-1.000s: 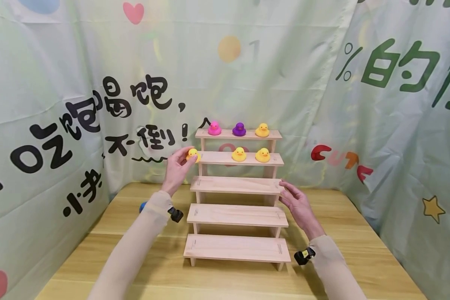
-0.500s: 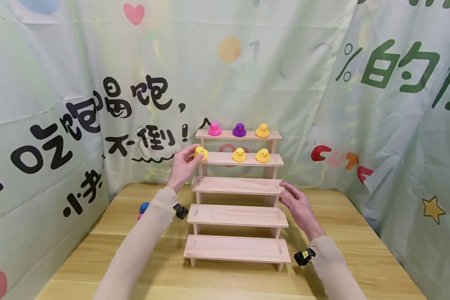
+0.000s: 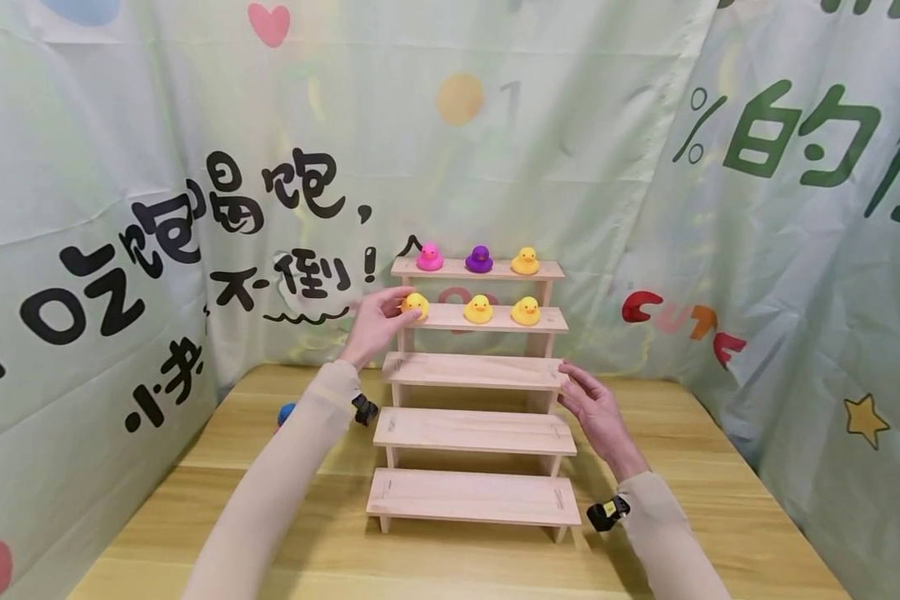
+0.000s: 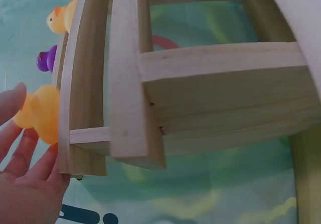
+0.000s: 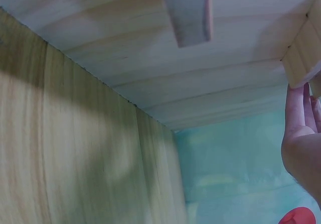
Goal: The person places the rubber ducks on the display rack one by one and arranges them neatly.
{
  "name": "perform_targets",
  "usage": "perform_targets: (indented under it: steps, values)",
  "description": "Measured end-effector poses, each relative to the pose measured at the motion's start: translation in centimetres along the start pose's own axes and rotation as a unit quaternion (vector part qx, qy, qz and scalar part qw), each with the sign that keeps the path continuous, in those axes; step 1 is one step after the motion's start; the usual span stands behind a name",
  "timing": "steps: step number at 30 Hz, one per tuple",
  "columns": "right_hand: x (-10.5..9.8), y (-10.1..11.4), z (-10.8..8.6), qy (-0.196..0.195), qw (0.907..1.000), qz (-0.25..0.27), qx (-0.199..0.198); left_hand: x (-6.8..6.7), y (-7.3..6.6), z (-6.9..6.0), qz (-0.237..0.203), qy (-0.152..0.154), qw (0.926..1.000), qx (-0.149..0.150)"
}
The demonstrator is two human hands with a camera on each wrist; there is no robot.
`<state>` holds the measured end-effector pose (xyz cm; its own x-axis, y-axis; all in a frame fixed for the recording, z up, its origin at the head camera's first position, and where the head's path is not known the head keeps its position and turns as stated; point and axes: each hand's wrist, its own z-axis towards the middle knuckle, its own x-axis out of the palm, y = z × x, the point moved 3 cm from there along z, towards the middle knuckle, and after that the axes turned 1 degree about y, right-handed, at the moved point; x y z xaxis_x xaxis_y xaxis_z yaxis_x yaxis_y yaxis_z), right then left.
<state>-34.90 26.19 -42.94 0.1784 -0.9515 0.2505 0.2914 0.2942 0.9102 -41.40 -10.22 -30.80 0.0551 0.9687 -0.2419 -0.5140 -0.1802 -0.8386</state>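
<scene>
My left hand (image 3: 376, 325) pinches a yellow duck (image 3: 416, 307) at the left end of the second shelf from the top (image 3: 442, 317). In the left wrist view that duck (image 4: 44, 114) is against the shelf edge, with the thumb and fingers of the left hand (image 4: 30, 184) around it. Two more yellow ducks (image 3: 478, 309) (image 3: 526, 311) sit farther right on the same shelf. My right hand (image 3: 598, 415) touches the right end of the middle shelf (image 3: 472, 371) with its fingertips; in the right wrist view the hand (image 5: 303, 133) meets the wood from below.
The top shelf (image 3: 453, 268) bears a pink duck (image 3: 430, 257), a purple duck (image 3: 479, 259) and a yellow duck (image 3: 525, 261). Two lower shelves (image 3: 474, 431) (image 3: 472, 497) stand on the wooden table (image 3: 307, 542). A blue object (image 3: 286, 413) lies partly behind my left sleeve.
My left hand has moved right with the yellow duck, from beside the shelf's left end to over it. My right hand has stayed in place.
</scene>
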Motion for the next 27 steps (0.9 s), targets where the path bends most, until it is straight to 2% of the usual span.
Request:
perform_targets:
  steps: [5, 14, 27]
  values:
    - [0.0, -0.1, -0.1, -0.002, 1.0, 0.003, 0.006, 0.5, 0.0, 0.6, 0.009, 0.011, 0.9997, -0.018]
    - [0.2, -0.1, -0.2, -0.005, 1.0, 0.004, 0.004, 1.2, 0.3, 1.1, 0.015, 0.015, 0.9994, -0.027]
    - [0.1, 0.2, -0.1, -0.011, 0.9999, 0.002, 0.007, 1.6, 0.2, 1.4, 0.04, 0.031, 0.9984, -0.026]
